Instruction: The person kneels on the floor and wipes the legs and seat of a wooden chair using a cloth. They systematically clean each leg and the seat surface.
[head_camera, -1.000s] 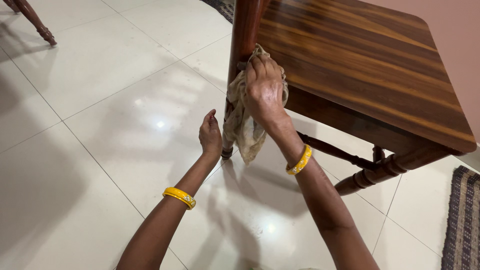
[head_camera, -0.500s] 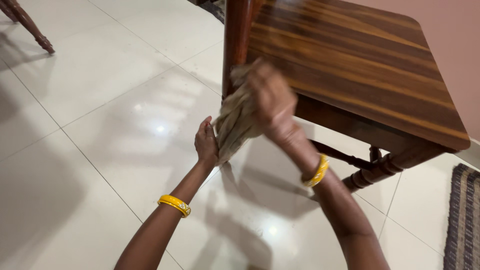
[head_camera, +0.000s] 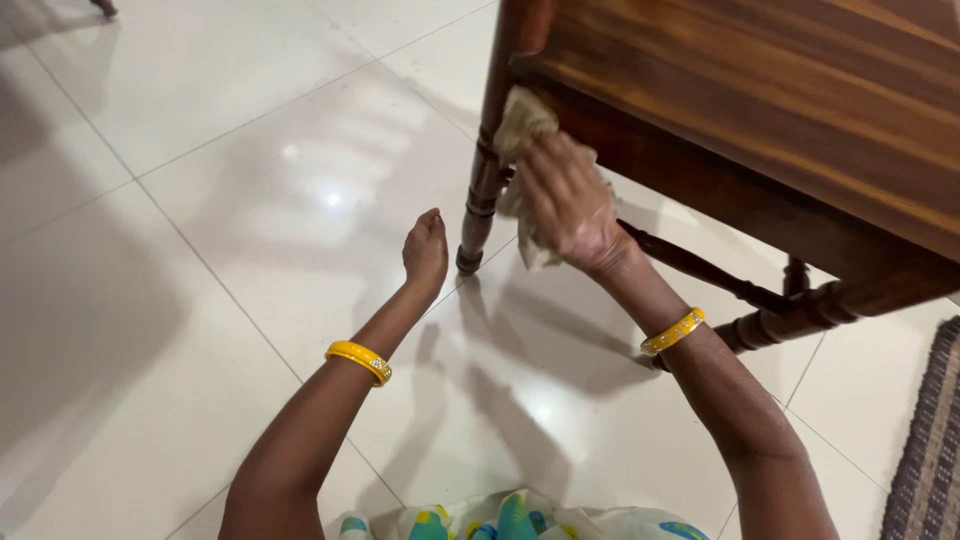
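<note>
Head view: right hand (head_camera: 568, 200) closed around a crumpled beige cloth (head_camera: 522, 130), pressing it against the turned wooden table leg (head_camera: 487, 170) just under the dark striped tabletop (head_camera: 780, 90). Left hand (head_camera: 425, 250) open, fingers together, planted on the glossy white tile floor (head_camera: 200, 150) near the leg's foot. Yellow bangle (head_camera: 358, 361) on left wrist, another yellow bangle (head_camera: 673, 331) on right. Woven rug (head_camera: 925, 450) at right edge.

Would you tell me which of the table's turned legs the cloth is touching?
The front corner leg nearest the left hand; the cloth in the right hand presses against it.
</note>
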